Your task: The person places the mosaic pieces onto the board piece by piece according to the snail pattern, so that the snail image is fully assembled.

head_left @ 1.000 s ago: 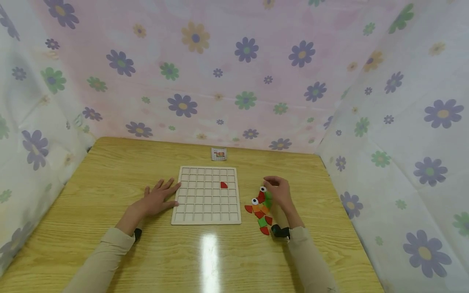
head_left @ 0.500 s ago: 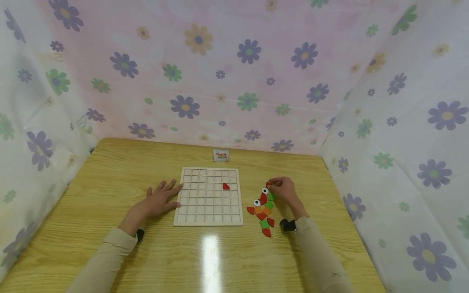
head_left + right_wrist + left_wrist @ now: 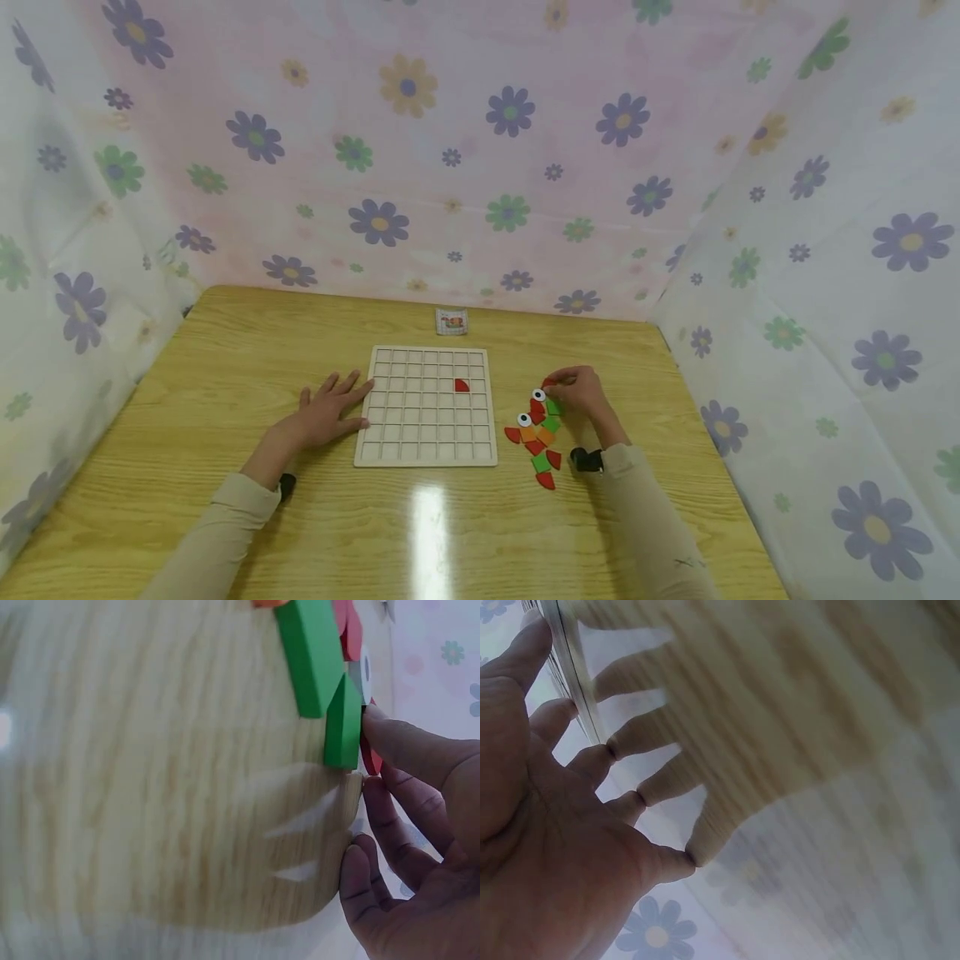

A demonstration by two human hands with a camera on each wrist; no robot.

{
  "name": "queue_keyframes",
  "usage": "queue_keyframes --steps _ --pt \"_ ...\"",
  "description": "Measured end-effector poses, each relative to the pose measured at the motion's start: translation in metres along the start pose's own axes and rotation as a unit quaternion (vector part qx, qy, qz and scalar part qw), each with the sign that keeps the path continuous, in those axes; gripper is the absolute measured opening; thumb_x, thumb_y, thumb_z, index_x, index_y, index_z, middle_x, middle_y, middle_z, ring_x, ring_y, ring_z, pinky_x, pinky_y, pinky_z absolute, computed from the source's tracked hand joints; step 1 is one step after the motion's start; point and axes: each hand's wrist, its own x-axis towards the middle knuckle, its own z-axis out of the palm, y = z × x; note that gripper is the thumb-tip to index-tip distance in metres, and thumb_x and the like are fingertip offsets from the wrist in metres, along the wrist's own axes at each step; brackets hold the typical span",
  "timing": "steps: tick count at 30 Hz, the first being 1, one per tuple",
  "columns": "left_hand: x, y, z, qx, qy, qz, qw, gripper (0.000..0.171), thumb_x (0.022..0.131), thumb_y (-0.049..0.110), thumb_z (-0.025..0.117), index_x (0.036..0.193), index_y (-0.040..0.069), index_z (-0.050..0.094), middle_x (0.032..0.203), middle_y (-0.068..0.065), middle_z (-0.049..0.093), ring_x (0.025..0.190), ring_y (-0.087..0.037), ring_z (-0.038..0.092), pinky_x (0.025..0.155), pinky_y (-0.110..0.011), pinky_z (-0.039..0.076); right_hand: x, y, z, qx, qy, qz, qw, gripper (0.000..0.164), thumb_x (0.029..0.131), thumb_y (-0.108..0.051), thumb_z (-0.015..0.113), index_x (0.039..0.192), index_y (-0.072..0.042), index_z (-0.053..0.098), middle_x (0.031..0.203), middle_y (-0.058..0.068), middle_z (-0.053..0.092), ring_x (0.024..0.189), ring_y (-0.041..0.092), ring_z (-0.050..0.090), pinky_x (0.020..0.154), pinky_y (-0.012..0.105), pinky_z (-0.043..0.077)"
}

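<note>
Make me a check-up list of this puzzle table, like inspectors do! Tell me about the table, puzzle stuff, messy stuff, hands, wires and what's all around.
Surface: wood-grain table, with a bright shine on its near part.
Puzzle things: pale grid board holding one red quarter-round; red, green and orange loose pieces to its right, with two white eye-like discs among them; small picture card behind the board.
Clutter: nothing seen.
Hands: left hand spread, fingertips at the board's left edge; right hand pinching a red piece at the pile's far end. Lifted or not, I can't tell.
Cables: nothing seen.
Surroundings: flowery cloth behind and on both sides.
</note>
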Motion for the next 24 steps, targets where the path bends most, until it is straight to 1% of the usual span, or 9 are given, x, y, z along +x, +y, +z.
queue_keyframes --steps 5,10,13,15,17,19,22,24 --pt "0.001 -0.002 0.001 -0.003 -0.002 -0.001 1.0 0.073 0.102 0.041 0.061 0.16 0.008 0.031 0.167 -0.027 0.014 0.15 -0.058 0.004 0.105 -0.085 -0.001 -0.001 -0.002 -0.002 0.006 0.003 -0.01 1.0 0.023 0.09 -0.01 0.077 0.107 0.005 0.076 0.102 0.021 0.075 0.091 0.031 0.071 0.08 0.041 0.057" --pt "0.002 -0.003 0.002 0.0 -0.004 -0.002 1.0 0.074 0.102 0.042 0.061 0.16 0.009 0.031 0.167 -0.026 0.014 0.15 -0.058 0.004 0.105 -0.085 -0.001 0.0 0.001 -0.004 0.005 0.017 -0.022 1.0 0.018 0.092 -0.01 0.076 0.101 0.006 0.077 0.095 0.019 0.076 0.082 0.024 0.071 0.071 0.032 0.056" --pt "0.002 -0.002 0.001 -0.005 -0.006 -0.003 1.0 0.074 0.101 0.041 0.061 0.16 0.008 0.031 0.167 -0.027 0.014 0.15 -0.058 0.004 0.105 -0.085 -0.001 0.0 0.002 -0.006 0.017 0.018 -0.03 0.999 0.02 0.094 -0.01 0.073 0.103 0.008 0.076 0.097 0.021 0.075 0.081 0.022 0.07 0.069 0.029 0.054" --pt "0.001 -0.002 0.0 -0.01 -0.006 -0.003 0.9999 0.074 0.101 0.041 0.062 0.16 0.008 0.031 0.167 -0.027 0.014 0.15 -0.058 0.004 0.105 -0.085 -0.001 -0.002 0.001 -0.007 0.041 0.015 -0.028 0.999 0.02 0.096 -0.008 0.071 0.107 0.009 0.074 0.1 0.023 0.074 0.084 0.023 0.071 0.07 0.029 0.055" --pt "0.001 -0.001 -0.001 -0.016 -0.007 -0.004 0.9998 0.074 0.101 0.04 0.063 0.16 0.008 0.031 0.167 -0.027 0.014 0.15 -0.058 0.003 0.105 -0.085 -0.002 -0.004 -0.002 -0.007 0.083 0.005 -0.021 0.996 0.022 0.097 -0.005 0.067 0.112 0.011 0.072 0.106 0.027 0.072 0.087 0.025 0.073 0.074 0.031 0.059" --pt "0.001 -0.001 -0.001 -0.019 -0.007 -0.005 0.9998 0.074 0.101 0.039 0.063 0.16 0.008 0.031 0.167 -0.027 0.013 0.15 -0.058 0.003 0.105 -0.085 -0.002 -0.006 -0.005 -0.005 0.122 0.0 -0.014 0.992 0.023 0.098 -0.001 0.065 0.115 0.014 0.069 0.111 0.03 0.07 0.088 0.025 0.074 0.077 0.033 0.061" --pt "0.001 -0.001 -0.001 -0.022 -0.006 -0.004 0.9997 0.074 0.101 0.039 0.064 0.16 0.008 0.031 0.167 -0.027 0.014 0.15 -0.058 0.003 0.105 -0.085 -0.003 -0.009 -0.009 -0.001 0.166 0.007 -0.009 0.986 0.026 0.097 0.004 0.062 0.119 0.016 0.067 0.115 0.032 0.067 0.086 0.02 0.073 0.078 0.033 0.062" --pt "0.001 -0.001 0.0 -0.022 -0.004 -0.003 0.9997 0.074 0.101 0.039 0.064 0.16 0.008 0.032 0.167 -0.027 0.014 0.15 -0.058 0.003 0.105 -0.085 -0.002 -0.011 -0.013 0.002 0.171 0.017 -0.019 0.985 0.028 0.096 0.004 0.063 0.121 0.016 0.066 0.115 0.03 0.067 0.086 0.015 0.071 0.079 0.032 0.061"
